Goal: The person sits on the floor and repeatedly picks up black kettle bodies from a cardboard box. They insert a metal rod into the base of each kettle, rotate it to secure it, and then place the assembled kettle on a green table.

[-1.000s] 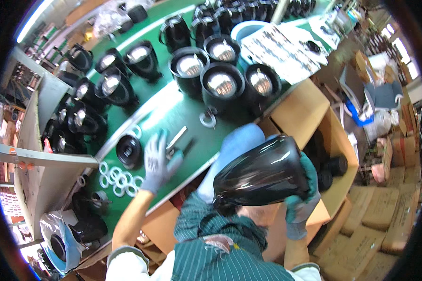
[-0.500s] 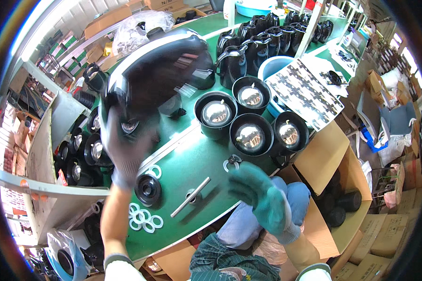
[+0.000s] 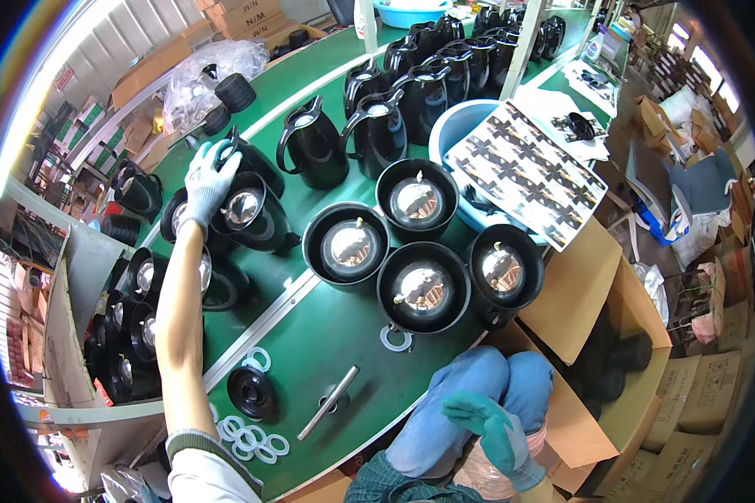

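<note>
My left hand point(image 3: 206, 186), in a pale glove, reaches out to the far left with its fingers bent round the upper part of a black jug point(image 3: 260, 166). Just beside that wrist is another black jug with a silvery domed inside point(image 3: 243, 208). Over my lap is my right hand point(image 3: 488, 429), in a green-coated glove, its fingers stretched out and holding nothing. In the middle of the bench several black vessels with shiny domes stand open end up, one of them a black vessel point(image 3: 348, 245). White rings point(image 3: 247, 440) and a black round part point(image 3: 252, 392) lie nearer.
A metal rod point(image 3: 329, 402) stands up from the green bench point(image 3: 310, 352). Rows of black jugs point(image 3: 382, 134) fill the back. A patterned sheet point(image 3: 528, 172) leans over a blue basin point(image 3: 453, 126). An open carton point(image 3: 579, 310) with black parts is at my right.
My left hand has moved away to the far left with the black jug that was raised close before me. My right hand has dropped lower over my lap. The view has shifted.
</note>
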`<state>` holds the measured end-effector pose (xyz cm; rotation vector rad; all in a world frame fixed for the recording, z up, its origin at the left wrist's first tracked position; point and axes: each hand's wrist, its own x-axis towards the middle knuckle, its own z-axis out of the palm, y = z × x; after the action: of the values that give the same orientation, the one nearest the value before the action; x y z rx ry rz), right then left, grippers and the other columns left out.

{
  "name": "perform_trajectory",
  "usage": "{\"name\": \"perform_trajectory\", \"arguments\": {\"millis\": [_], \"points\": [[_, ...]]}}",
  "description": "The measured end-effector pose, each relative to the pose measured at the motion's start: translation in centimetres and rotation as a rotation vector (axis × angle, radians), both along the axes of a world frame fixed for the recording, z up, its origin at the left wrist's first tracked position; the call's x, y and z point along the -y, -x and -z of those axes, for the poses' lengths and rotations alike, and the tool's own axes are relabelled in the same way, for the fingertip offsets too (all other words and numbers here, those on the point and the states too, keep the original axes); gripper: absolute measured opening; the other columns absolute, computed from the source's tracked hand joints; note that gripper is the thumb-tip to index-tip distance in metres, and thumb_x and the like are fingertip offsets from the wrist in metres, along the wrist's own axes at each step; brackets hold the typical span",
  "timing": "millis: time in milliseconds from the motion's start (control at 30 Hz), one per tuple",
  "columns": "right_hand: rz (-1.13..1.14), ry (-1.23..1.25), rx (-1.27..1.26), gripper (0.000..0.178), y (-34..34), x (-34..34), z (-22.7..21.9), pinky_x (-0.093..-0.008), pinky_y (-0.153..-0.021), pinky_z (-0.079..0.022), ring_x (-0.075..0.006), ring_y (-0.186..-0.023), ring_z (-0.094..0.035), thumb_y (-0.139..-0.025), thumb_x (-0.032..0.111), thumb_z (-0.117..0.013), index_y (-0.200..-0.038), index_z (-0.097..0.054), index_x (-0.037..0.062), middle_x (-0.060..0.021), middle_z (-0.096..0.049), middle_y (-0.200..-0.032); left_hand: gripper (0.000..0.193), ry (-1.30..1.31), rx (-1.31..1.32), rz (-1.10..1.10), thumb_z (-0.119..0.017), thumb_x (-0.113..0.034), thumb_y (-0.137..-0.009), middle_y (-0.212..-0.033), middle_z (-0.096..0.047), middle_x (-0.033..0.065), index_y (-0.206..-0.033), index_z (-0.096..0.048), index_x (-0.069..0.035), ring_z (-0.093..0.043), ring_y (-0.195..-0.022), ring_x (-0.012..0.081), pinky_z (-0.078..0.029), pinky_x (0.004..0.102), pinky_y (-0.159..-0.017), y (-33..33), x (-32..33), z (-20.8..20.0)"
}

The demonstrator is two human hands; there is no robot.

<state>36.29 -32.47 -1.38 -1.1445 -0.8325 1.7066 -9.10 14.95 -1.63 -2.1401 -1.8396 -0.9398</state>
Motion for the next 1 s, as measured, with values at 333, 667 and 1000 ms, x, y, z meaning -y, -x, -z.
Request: {"name": "perform_trajectory", "arguments": {"millis": [333, 667, 1000], "points": [[-0.259, -0.038, -0.115, 0.05, 4.1, 1.3, -1.9, -0.0356, -0.116, -0.039, -0.0245, -0.138, -0.053, -0.107, 0.015, -0.055, -0.15, -0.044, -0.0081, -0.0178, -0.056, -0.147, 0.051, 0.055, -0.422, -0.063, -0.085, -0.024, -0.072, -0.117, -0.066, 0.0114, -0.12, -0.068, -0.015, -0.061, -0.114, 0.0326, -0.045, 0.0454, -0.102, -3.9, 19.6, -1.6], [-0.145, -1.212, 0.856, 0.088, 5.3, -4.2, -11.5, -0.0581, -0.116, -0.036, -0.0476, -0.145, -0.037, -0.076, 0.04, -0.087, -0.149, -0.05, 0.0071, -0.0245, -0.036, -0.158, 0.045, 0.143, -0.495, 0.587, -0.088, -0.016, -0.056, -0.098, -0.064, 0.0038, -0.098, -0.073, -0.017, -0.065, -0.104, 0.0287, -0.049, 0.0492, -0.104, -7.9, 39.3, -22.3], [0.063, -0.99, 0.705, 0.067, -5.4, 7.9, -5.6, -0.0473, -0.108, -0.048, -0.0397, -0.128, -0.061, -0.072, 0.034, -0.091, -0.12, -0.06, 0.0, -0.0231, -0.055, -0.146, 0.069, 0.274, 0.142, 0.74, -0.084, -0.013, -0.068, -0.134, -0.064, 0.0238, -0.134, -0.065, -0.005, -0.06, -0.127, 0.0438, -0.043, 0.0528, -0.112, -16.0, 44.7, -13.7]]}}
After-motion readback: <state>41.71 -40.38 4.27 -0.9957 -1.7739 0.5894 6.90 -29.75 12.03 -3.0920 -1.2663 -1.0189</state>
